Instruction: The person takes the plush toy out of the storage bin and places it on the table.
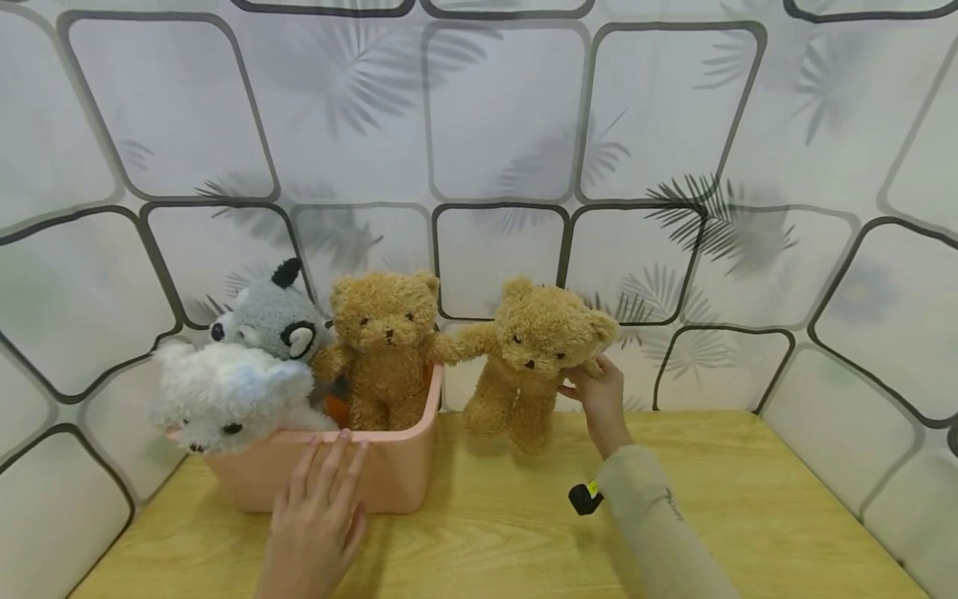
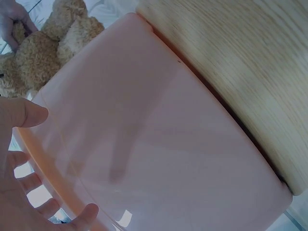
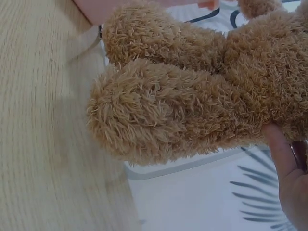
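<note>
A light-brown teddy bear (image 1: 524,366) hangs tilted beside the bin, its legs down near the tabletop. My right hand (image 1: 602,399) grips its arm and side; in the right wrist view the thumb (image 3: 279,154) presses into the plush. The bear's other arm reaches the rim of the pink plastic bin (image 1: 404,466). Straight fingers of my left hand (image 1: 318,507) rest against the bin's front rim. Inside the bin, a second brown teddy bear (image 1: 385,341) stands upright, next to a grey plush animal (image 1: 269,320) and a white fluffy plush (image 1: 232,387) leaning over the front.
The wooden tabletop (image 1: 509,541) extends under the bin and to its right. A patterned cloth wall (image 1: 501,116) encloses the back and sides. A small black device (image 1: 585,498) sits at my right wrist. Something orange (image 1: 338,409) shows inside the bin.
</note>
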Demonstrator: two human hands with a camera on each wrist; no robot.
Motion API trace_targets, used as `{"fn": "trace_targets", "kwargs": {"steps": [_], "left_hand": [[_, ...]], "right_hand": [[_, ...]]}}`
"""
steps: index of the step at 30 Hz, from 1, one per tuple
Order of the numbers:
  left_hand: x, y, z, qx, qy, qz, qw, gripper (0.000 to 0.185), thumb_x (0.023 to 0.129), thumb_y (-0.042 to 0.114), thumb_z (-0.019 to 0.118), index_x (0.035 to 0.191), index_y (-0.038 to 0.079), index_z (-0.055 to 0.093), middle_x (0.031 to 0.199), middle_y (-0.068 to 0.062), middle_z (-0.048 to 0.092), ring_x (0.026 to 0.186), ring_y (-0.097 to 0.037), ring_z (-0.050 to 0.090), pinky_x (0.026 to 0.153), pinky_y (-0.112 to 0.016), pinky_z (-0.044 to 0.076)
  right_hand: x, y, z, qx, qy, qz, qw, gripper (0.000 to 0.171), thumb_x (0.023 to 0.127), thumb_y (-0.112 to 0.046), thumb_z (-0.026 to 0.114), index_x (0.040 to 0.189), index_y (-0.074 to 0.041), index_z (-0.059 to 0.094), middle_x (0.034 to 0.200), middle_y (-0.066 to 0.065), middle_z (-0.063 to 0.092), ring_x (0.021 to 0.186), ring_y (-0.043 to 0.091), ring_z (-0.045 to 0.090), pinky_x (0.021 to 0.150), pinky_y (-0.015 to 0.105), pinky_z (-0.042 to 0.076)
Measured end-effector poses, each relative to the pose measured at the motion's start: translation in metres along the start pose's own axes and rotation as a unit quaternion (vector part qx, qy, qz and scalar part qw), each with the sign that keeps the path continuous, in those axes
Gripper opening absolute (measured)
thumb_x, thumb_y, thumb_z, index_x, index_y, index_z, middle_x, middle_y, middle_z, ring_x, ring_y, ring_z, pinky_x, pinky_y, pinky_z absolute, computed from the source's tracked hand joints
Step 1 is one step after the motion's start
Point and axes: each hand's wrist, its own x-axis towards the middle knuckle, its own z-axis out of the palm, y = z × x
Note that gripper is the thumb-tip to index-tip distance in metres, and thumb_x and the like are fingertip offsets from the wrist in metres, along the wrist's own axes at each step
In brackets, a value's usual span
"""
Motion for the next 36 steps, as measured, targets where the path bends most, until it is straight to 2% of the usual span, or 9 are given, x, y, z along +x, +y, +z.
{"fn": "trace_targets", "kwargs": {"steps": [10, 12, 16, 22, 25, 27, 30, 33, 36], "left_hand": [[-0.002, 0.001, -0.001, 0.002, 0.000, -0.004, 1.0000, 0.054, 0.102, 0.034, 0.032, 0.144, 0.007, 0.054, 0.148, -0.018, 0.049, 0.125, -0.050, 0.047, 0.063, -0.064, 0.052], [-0.002, 0.001, -0.001, 0.002, 0.000, -0.003, 1.0000, 0.054, 0.102, 0.034, 0.032, 0.144, 0.007, 0.054, 0.148, -0.018, 0.049, 0.125, -0.050, 0.047, 0.064, -0.064, 0.052], [-0.001, 0.001, -0.001, 0.001, 0.003, -0.002, 1.0000, 0.054, 0.102, 0.034, 0.032, 0.143, 0.007, 0.054, 0.147, -0.018, 0.050, 0.125, -0.050, 0.047, 0.063, -0.064, 0.051], [0.000, -0.001, -0.001, -0.002, 0.013, -0.005, 0.9999, 0.054, 0.101, 0.033, 0.033, 0.142, 0.007, 0.055, 0.147, -0.019, 0.050, 0.125, -0.050, 0.048, 0.062, -0.063, 0.050], [0.001, -0.002, -0.001, 0.000, 0.017, -0.001, 0.9999, 0.053, 0.101, 0.033, 0.033, 0.142, 0.006, 0.055, 0.146, -0.019, 0.050, 0.125, -0.051, 0.048, 0.062, -0.063, 0.050], [0.001, -0.002, 0.000, 0.002, 0.018, 0.002, 0.9998, 0.054, 0.101, 0.033, 0.033, 0.141, 0.006, 0.055, 0.146, -0.019, 0.050, 0.125, -0.051, 0.048, 0.061, -0.063, 0.050], [0.001, -0.002, 0.000, 0.002, 0.015, 0.003, 0.9999, 0.054, 0.101, 0.033, 0.033, 0.142, 0.006, 0.055, 0.147, -0.019, 0.050, 0.125, -0.051, 0.048, 0.061, -0.063, 0.050], [0.001, -0.002, 0.000, -0.003, 0.013, 0.003, 0.9999, 0.054, 0.102, 0.033, 0.032, 0.142, 0.006, 0.055, 0.147, -0.019, 0.050, 0.125, -0.051, 0.047, 0.062, -0.064, 0.050], [0.001, -0.001, 0.000, -0.007, 0.013, 0.004, 0.9999, 0.053, 0.102, 0.033, 0.033, 0.142, 0.006, 0.055, 0.147, -0.019, 0.050, 0.125, -0.051, 0.047, 0.062, -0.064, 0.050]], "right_hand": [[0.012, 0.010, -0.002, -0.035, -0.016, 0.026, 0.999, 0.042, 0.099, 0.004, 0.054, 0.141, 0.004, 0.051, 0.110, 0.005, 0.065, 0.082, 0.010, 0.068, 0.075, 0.032, 0.061], [0.014, 0.013, -0.004, -0.044, -0.016, 0.029, 0.999, 0.039, 0.099, 0.005, 0.054, 0.138, 0.004, 0.052, 0.107, 0.004, 0.065, 0.081, 0.009, 0.068, 0.075, 0.031, 0.061], [0.019, 0.018, -0.006, -0.077, -0.023, 0.029, 0.996, 0.020, 0.099, 0.004, 0.057, 0.119, 0.003, 0.058, 0.098, 0.002, 0.066, 0.081, 0.008, 0.069, 0.077, 0.031, 0.061], [0.024, 0.019, -0.002, -0.098, -0.054, 0.037, 0.993, 0.014, 0.100, 0.002, 0.057, 0.113, -0.001, 0.060, 0.118, 0.011, 0.066, 0.091, 0.009, 0.070, 0.088, 0.040, 0.058], [0.026, 0.018, 0.002, -0.107, -0.063, 0.051, 0.991, 0.004, 0.101, -0.002, 0.058, 0.103, -0.002, 0.055, 0.111, 0.011, 0.064, 0.090, 0.010, 0.068, 0.091, 0.042, 0.057], [0.028, 0.018, 0.005, -0.108, -0.066, 0.061, 0.990, 0.010, 0.101, -0.005, 0.060, 0.096, -0.003, 0.051, 0.102, 0.006, 0.063, 0.088, 0.011, 0.067, 0.091, 0.043, 0.057], [0.030, 0.017, 0.007, -0.119, -0.064, 0.072, 0.988, 0.012, 0.100, -0.007, 0.061, 0.100, -0.001, 0.051, 0.100, 0.008, 0.061, 0.086, 0.012, 0.066, 0.092, 0.044, 0.056], [0.031, 0.015, 0.009, -0.149, -0.053, 0.075, 0.985, 0.015, 0.100, -0.004, 0.059, 0.109, 0.003, 0.050, 0.112, 0.015, 0.058, 0.093, 0.017, 0.064, 0.090, 0.041, 0.057], [0.032, 0.011, 0.007, -0.190, -0.040, 0.073, 0.978, 0.022, 0.100, 0.000, 0.053, 0.120, 0.004, 0.048, 0.128, 0.021, 0.052, 0.108, 0.026, 0.057, 0.081, 0.033, 0.053]]}}
